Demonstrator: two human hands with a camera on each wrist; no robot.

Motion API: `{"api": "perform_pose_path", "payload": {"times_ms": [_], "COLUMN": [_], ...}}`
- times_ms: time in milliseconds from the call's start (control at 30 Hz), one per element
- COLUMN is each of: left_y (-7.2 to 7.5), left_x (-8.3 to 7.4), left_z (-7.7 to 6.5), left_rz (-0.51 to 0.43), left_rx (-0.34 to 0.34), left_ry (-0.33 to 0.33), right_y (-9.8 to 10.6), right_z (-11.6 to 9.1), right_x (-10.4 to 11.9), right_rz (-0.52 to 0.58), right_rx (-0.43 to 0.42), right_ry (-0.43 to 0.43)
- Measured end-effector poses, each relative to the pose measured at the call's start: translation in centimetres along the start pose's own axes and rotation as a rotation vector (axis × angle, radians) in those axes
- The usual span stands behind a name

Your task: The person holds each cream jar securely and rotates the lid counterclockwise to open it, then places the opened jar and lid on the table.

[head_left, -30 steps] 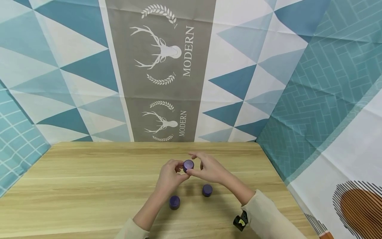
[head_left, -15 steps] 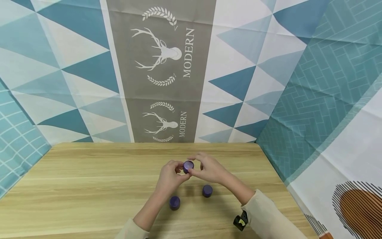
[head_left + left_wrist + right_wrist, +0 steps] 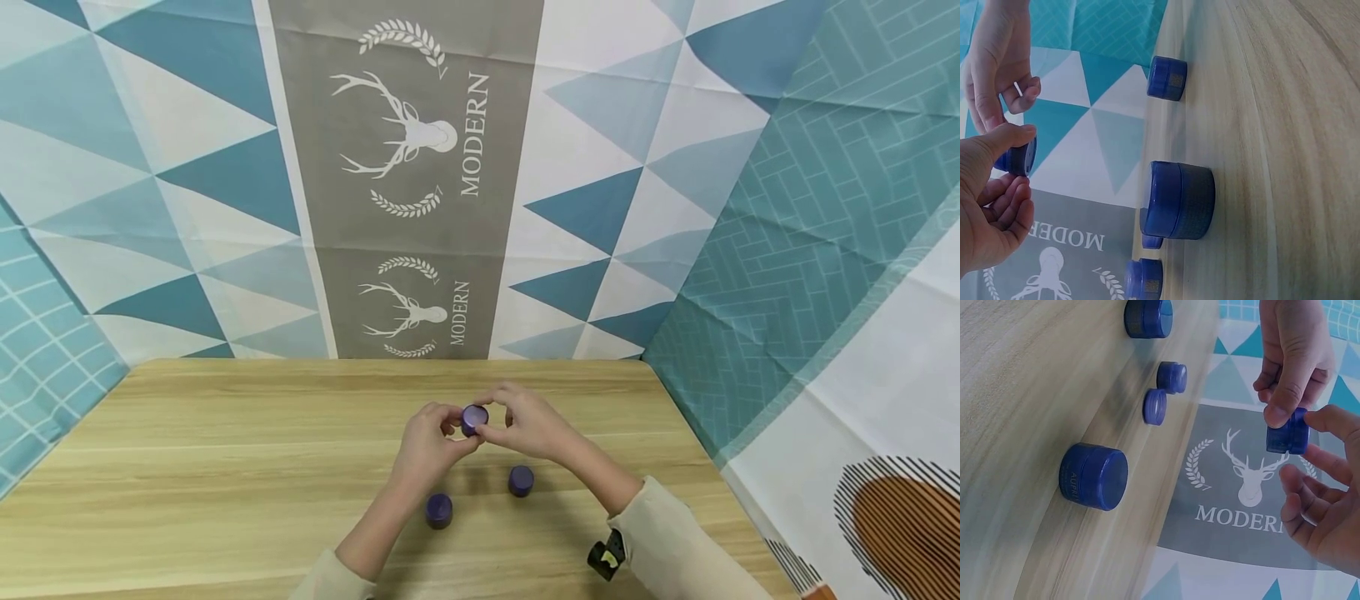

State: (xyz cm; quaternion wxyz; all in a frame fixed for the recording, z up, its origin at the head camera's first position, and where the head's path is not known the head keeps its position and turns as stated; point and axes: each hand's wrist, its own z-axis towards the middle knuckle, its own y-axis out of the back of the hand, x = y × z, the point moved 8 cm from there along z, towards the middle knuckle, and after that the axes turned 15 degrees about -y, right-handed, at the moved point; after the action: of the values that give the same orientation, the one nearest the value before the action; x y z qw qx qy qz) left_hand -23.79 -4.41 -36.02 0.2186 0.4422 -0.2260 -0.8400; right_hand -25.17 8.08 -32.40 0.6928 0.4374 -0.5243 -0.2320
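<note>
Between both hands, above the wooden table (image 3: 225, 483), is a small purple-blue jar (image 3: 474, 419). My left hand (image 3: 429, 442) pinches it from the left between thumb and fingers. On the other side my right hand (image 3: 528, 425) pinches its rim end with thumb and index finger, the remaining fingers loosely bent. In the right wrist view the held jar (image 3: 1286, 432) lies sideways, showing a body and a ring-shaped end. Whether that end is a separate lid I cannot tell. Two similar jars stand below the hands, one at left (image 3: 439, 511) and one at right (image 3: 521, 481).
In the right wrist view, a small jar (image 3: 1172, 377) and a low, lid-like round piece (image 3: 1155, 406) sit between a far jar (image 3: 1147, 317) and a near jar (image 3: 1093, 476). Patterned cloth walls (image 3: 405, 183) close the table's back and sides.
My right index finger has come down closer to the held jar's edge. The jar has shifted very slightly, while the jars on the table stay in place.
</note>
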Motion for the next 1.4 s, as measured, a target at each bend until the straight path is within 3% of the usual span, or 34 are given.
{"api": "perform_pose_path", "payload": {"times_ms": [167,400,667,1000,1400], "left_y": [0.04,0.18,-0.05,-0.02,0.33], "left_x": [0.16,0.15,0.23,-0.01,0.09], "left_z": [-0.09,-0.01,-0.06,0.01,0.30], "left_rz": [-0.015,-0.003,-0.023,-0.019,-0.023], "left_rx": [0.002,0.000,0.005,-0.009,0.001], "left_ry": [0.026,0.009,0.024,0.008,0.024], "right_y": [-0.10,0.26,-0.07,0.37,0.35], "right_z": [-0.02,0.09,-0.03,0.16,0.36], "right_x": [-0.13,-0.43,-0.11,-0.77,-0.19], "right_rz": [0.019,0.037,-0.001,0.052,0.025], "right_rx": [0.027,-0.026,0.003,-0.047,-0.005], "right_ry": [0.001,-0.044,0.025,-0.041,-0.012]}}
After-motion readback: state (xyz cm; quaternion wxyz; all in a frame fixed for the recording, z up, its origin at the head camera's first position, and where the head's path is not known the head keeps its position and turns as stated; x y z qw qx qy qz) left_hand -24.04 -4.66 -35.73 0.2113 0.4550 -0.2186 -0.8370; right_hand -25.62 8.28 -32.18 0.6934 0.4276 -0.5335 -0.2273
